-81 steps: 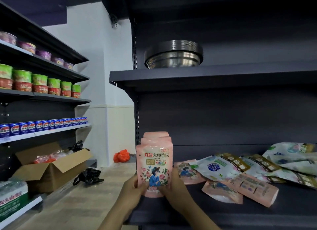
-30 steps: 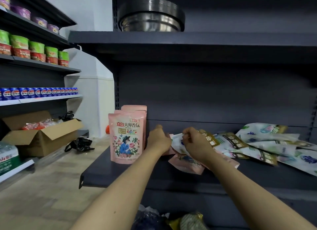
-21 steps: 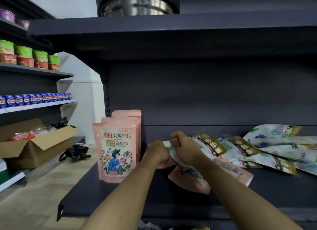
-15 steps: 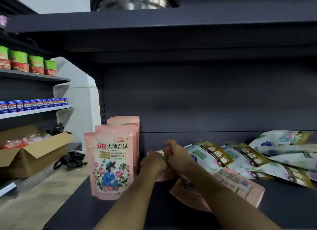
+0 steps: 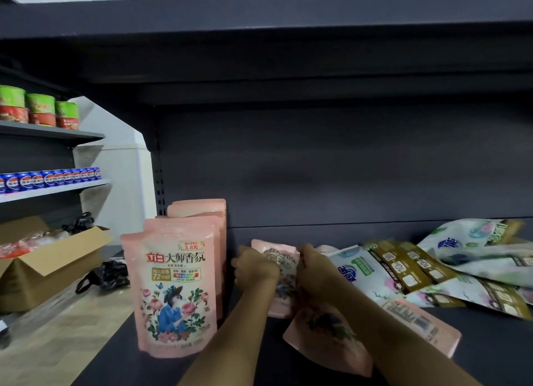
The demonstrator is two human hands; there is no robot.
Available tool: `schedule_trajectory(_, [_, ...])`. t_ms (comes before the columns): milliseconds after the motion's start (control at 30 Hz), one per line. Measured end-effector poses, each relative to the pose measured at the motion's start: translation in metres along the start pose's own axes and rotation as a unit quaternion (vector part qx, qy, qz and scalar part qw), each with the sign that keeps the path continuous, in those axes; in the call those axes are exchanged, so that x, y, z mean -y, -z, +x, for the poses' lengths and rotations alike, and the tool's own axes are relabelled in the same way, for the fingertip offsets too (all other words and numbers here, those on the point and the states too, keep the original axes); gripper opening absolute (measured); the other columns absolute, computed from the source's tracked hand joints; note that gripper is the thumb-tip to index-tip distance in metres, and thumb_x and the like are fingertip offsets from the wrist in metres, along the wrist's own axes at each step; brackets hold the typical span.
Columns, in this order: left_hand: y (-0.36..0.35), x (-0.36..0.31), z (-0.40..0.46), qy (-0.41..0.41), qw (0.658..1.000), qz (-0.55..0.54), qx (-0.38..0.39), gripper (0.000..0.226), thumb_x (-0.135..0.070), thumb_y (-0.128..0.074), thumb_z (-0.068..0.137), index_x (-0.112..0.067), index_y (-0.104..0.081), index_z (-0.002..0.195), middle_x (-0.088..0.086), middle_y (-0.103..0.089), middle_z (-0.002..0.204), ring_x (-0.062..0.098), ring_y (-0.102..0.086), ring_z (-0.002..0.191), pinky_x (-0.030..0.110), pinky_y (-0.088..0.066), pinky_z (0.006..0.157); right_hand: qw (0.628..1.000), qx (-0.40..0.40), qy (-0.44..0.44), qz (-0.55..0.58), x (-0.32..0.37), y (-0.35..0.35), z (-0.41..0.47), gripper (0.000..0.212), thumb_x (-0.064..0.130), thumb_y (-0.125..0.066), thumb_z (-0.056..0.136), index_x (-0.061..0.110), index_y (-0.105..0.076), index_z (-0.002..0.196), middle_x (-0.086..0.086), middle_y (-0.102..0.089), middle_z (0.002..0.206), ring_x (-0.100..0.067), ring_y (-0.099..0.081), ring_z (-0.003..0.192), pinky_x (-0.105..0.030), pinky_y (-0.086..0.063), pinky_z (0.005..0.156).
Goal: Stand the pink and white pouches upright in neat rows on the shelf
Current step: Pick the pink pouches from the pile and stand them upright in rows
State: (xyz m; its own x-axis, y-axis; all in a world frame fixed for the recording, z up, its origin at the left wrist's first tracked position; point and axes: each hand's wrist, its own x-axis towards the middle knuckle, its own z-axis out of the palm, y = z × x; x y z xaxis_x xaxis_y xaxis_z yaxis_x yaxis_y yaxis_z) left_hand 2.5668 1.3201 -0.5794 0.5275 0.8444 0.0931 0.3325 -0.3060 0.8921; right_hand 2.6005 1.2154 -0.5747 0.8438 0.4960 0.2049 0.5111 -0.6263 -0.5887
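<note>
On the dark shelf (image 5: 490, 354), just right of a row of pink pouches (image 5: 184, 270) standing upright one behind another, both hands meet on a single pink pouch (image 5: 284, 273). That pouch is held nearly upright between them, its printed face toward the camera, the left hand (image 5: 253, 270) gripping its left edge and the right hand (image 5: 314, 270) gripping its right edge, fingers curled round it. Its lower end sits close to the shelf, though contact is hidden by the wrists. Below the right forearm another pink pouch (image 5: 331, 339) lies flat, and a third (image 5: 418, 325) lies flat just beside it to the right, back side up. Beyond the right hand a heap of white pouches (image 5: 432, 270) lies overlapping toward the shelf's right end. Off to the left, a cardboard box (image 5: 43, 267) sits on the floor beneath shelves of cans (image 5: 52, 179).
</note>
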Motion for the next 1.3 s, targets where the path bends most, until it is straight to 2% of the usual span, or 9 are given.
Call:
schedule_trajectory(300, [-0.022, -0.04, 0.016, -0.176, 0.98, -0.044, -0.082, 0.037, -0.013, -0.07, 0.077, -0.003, -0.058, 0.11, 0.015, -0.057, 0.115, 0.031, -0.059, 0.104, 0.038, -0.05, 0.086, 0.986, -0.076, -0.105, 0.103, -0.014, 0.003, 0.056, 0.048, 0.041, -0.035, 0.098, 0.001, -0.046, 0.122, -0.02, -0.055, 0.127, -0.034, -0.053, 0.115, -0.035, -0.042, 0.089])
schedule_trajectory(433, [-0.039, -0.054, 0.016, -0.214, 0.964, -0.131, -0.088, 0.033, -0.012, -0.071, 0.078, -0.005, -0.058, 0.107, 0.011, -0.063, 0.111, 0.027, -0.061, 0.102, 0.033, -0.05, 0.078, 0.972, -0.05, -0.081, 0.215, -0.033, 0.009, 0.062, 0.043, 0.051, -0.049, 0.09, 0.014, -0.052, 0.112, -0.007, -0.064, 0.112, -0.024, -0.062, 0.102, -0.037, -0.05, 0.089])
schedule_trajectory(633, [-0.052, -0.067, 0.009, -0.235, 0.948, -0.195, -0.09, 0.027, -0.012, -0.069, 0.08, -0.003, -0.06, 0.104, 0.011, -0.068, 0.103, 0.026, -0.063, 0.093, 0.028, -0.047, 0.072, 0.961, 0.002, -0.049, 0.271, -0.049, 0.032, 0.054, 0.042, 0.012, -0.074, 0.071, 0.009, -0.053, 0.107, -0.008, -0.065, 0.097, -0.025, -0.065, 0.091, -0.046, -0.057, 0.083])
schedule_trajectory(800, [-0.036, -0.066, 0.012, -0.263, 0.939, -0.214, -0.065, 0.027, -0.016, -0.069, 0.081, -0.007, -0.06, 0.105, 0.002, -0.066, 0.096, 0.014, -0.063, 0.083, 0.025, -0.054, 0.069, 0.973, -0.002, 0.0, 0.232, -0.041, 0.04, 0.048, 0.025, 0.006, -0.068, 0.078, 0.021, -0.052, 0.091, -0.003, -0.063, 0.105, -0.023, -0.063, 0.101, -0.039, -0.054, 0.09])
schedule_trajectory(900, [-0.021, -0.061, 0.016, -0.256, 0.941, -0.217, -0.049, 0.029, -0.019, -0.066, 0.084, -0.009, -0.057, 0.11, 0.001, -0.064, 0.098, 0.011, -0.061, 0.081, 0.011, -0.052, 0.063, 0.972, 0.0, 0.03, 0.235, -0.033, 0.033, 0.046, 0.031, 0.009, -0.064, 0.083, 0.016, -0.049, 0.11, -0.003, -0.063, 0.115, -0.019, -0.062, 0.103, -0.035, -0.053, 0.088])
schedule_trajectory(1000, [-0.015, -0.048, 0.026, -0.227, 0.969, -0.088, -0.053, 0.044, -0.04, -0.054, 0.088, -0.019, -0.046, 0.126, 0.003, -0.062, 0.118, 0.026, -0.059, 0.107, 0.046, -0.048, 0.092, 0.981, -0.011, 0.055, 0.184, -0.025, 0.024, 0.047, 0.023, 0.012, -0.055, 0.09, 0.013, -0.046, 0.112, -0.006, -0.06, 0.12, -0.018, -0.059, 0.1, -0.023, -0.048, 0.075])
schedule_trajectory(1033, [-0.013, -0.043, 0.028, -0.206, 0.976, -0.049, -0.039, 0.051, -0.046, -0.049, 0.089, -0.025, -0.038, 0.134, 0.003, -0.06, 0.124, 0.028, -0.056, 0.112, 0.05, -0.045, 0.095, 0.985, -0.015, 0.058, 0.165, -0.023, 0.02, 0.048, 0.023, 0.013, -0.052, 0.092, 0.011, -0.046, 0.114, -0.007, -0.06, 0.121, -0.02, -0.059, 0.102, -0.023, -0.046, 0.075])
schedule_trajectory(1200, [-0.007, -0.022, 0.024, -0.163, 0.979, -0.104, 0.067, 0.074, -0.024, -0.04, 0.097, -0.033, 0.014, 0.146, 0.006, -0.05, 0.137, 0.026, -0.057, 0.115, 0.035, -0.046, 0.098, 0.99, -0.04, 0.083, 0.106, -0.015, -0.001, 0.053, 0.028, 0.01, -0.039, 0.094, 0.009, -0.045, 0.121, -0.013, -0.057, 0.124, -0.028, -0.056, 0.112, -0.035, -0.047, 0.093])
schedule_trajectory(1300, [-0.006, -0.012, 0.02, -0.172, 0.973, -0.126, 0.091, 0.082, -0.008, -0.039, 0.097, -0.03, 0.025, 0.143, 0.004, -0.041, 0.145, 0.02, -0.048, 0.123, 0.027, -0.039, 0.097, 0.992, -0.025, 0.074, 0.096, -0.018, -0.009, 0.058, 0.032, 0.011, -0.035, 0.093, 0.011, -0.038, 0.125, -0.016, -0.054, 0.126, -0.032, -0.053, 0.115, -0.042, -0.045, 0.098])
